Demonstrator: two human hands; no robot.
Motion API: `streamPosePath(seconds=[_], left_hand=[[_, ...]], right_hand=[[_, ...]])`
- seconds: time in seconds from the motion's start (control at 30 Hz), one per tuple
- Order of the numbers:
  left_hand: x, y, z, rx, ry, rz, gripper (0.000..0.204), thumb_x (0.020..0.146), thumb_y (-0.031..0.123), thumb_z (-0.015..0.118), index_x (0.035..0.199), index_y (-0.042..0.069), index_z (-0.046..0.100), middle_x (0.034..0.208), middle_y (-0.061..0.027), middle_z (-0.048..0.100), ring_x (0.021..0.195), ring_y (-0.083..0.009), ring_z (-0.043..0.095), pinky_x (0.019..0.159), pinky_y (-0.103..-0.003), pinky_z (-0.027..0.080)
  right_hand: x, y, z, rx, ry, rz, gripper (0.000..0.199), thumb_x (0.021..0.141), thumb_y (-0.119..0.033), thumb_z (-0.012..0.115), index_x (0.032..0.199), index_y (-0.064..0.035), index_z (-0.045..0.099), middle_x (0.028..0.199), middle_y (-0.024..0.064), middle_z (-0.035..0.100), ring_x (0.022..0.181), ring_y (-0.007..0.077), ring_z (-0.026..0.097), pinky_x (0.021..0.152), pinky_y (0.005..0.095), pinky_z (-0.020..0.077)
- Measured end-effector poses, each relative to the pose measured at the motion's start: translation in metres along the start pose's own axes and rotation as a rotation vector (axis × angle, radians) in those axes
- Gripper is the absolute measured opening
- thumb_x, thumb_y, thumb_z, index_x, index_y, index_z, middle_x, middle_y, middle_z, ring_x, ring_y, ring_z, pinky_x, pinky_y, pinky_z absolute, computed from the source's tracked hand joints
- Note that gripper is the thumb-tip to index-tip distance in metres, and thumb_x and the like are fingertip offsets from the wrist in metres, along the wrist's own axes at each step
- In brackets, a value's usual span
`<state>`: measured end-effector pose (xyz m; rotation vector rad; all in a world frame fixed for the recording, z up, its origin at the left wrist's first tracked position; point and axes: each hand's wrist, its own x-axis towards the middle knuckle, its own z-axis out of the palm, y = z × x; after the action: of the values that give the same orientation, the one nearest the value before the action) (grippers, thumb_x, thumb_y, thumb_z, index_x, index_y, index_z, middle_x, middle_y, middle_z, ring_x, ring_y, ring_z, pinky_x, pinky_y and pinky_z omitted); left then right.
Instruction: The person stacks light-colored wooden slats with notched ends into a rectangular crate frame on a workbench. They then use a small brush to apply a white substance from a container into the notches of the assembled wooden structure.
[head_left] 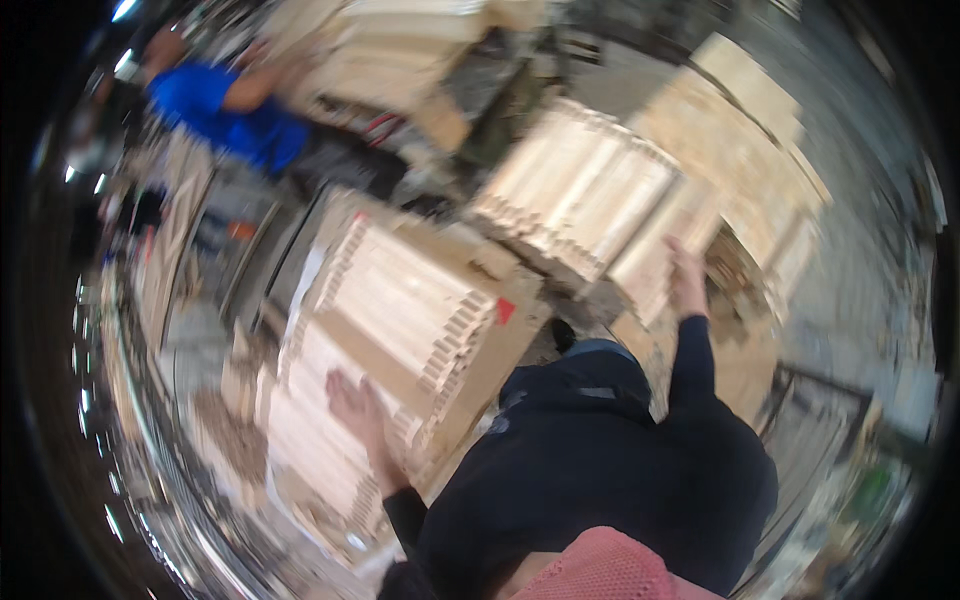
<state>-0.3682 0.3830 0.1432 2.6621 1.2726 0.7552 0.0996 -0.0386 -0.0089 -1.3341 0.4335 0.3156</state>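
Pale wooden boards with notched ends lie side by side in a block (400, 300) on the left-hand work surface. A second group of boards (310, 430) lies nearer to me, with a tan strip between the two. My left hand (358, 408) is over this nearer group, fingers apart, holding nothing that I can see. On the right stands another block of notched boards (580, 185), with a separate pale board (662, 250) along its right side. Beside that board's right edge is my right hand (688, 278), blurred, its fingers seemingly stretched out. Whether it touches the board is unclear.
A co-worker in a blue shirt (225, 105) stands at the upper left, by another load of pale wood (390, 55). Large wooden panels (735, 150) lie at the far right. A red piece (505, 311) sits by the left block's corner. A dark metal frame (825, 385) stands low right.
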Motion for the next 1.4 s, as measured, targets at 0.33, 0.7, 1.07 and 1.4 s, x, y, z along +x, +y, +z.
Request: streamPosePath(seconds=[0.33,0.7,1.07,1.4], left_hand=[[-0.014,0.002,0.001,0.071,-0.025,-0.233,0.062,0.093,0.039,0.066,0.142,0.005,0.049,0.150,-0.0153,0.045,0.143,-0.0347,0.035,0.117,-0.054,0.023],[-0.006,-0.008,0.003,-0.062,0.183,-0.299,0.064,0.091,0.036,0.068,0.137,-0.005,0.051,0.144,-0.0217,0.049,0.141,-0.0387,0.036,0.118,-0.046,0.029],[-0.017,-0.003,-0.004,-0.049,0.242,-0.337,0.053,0.089,0.031,0.070,0.128,-0.002,0.058,0.140,-0.0190,0.053,0.136,-0.0373,0.042,0.114,-0.046,0.033],[-0.027,0.005,-0.011,-0.012,0.117,-0.358,0.057,0.095,0.039,0.061,0.137,0.002,0.053,0.148,-0.0197,0.047,0.142,-0.0373,0.036,0.116,-0.053,0.028]], right_hand=[[-0.039,-0.068,0.050,0.020,-0.461,0.137,0.072,0.086,-0.033,0.071,0.146,-0.0056,0.042,0.138,0.0142,0.054,0.126,0.0291,0.054,0.106,0.0423,0.0451],[-0.204,-0.019,0.342,-0.407,-1.289,-0.026,0.060,0.076,-0.011,0.081,0.126,0.0038,0.051,0.109,0.0115,0.067,0.092,0.0198,0.068,0.079,0.0310,0.0557],[-0.304,0.096,0.412,-1.095,-1.468,-0.708,0.091,0.088,-0.055,0.064,0.152,0.0005,0.030,0.132,0.0366,0.049,0.124,0.0478,0.053,0.105,0.0459,0.0444],[-0.271,0.131,0.370,-0.619,-1.600,-0.227,0.069,0.108,-0.049,0.029,0.149,0.0059,0.036,0.152,0.0210,0.041,0.143,0.0291,0.036,0.119,0.0347,0.0247]])
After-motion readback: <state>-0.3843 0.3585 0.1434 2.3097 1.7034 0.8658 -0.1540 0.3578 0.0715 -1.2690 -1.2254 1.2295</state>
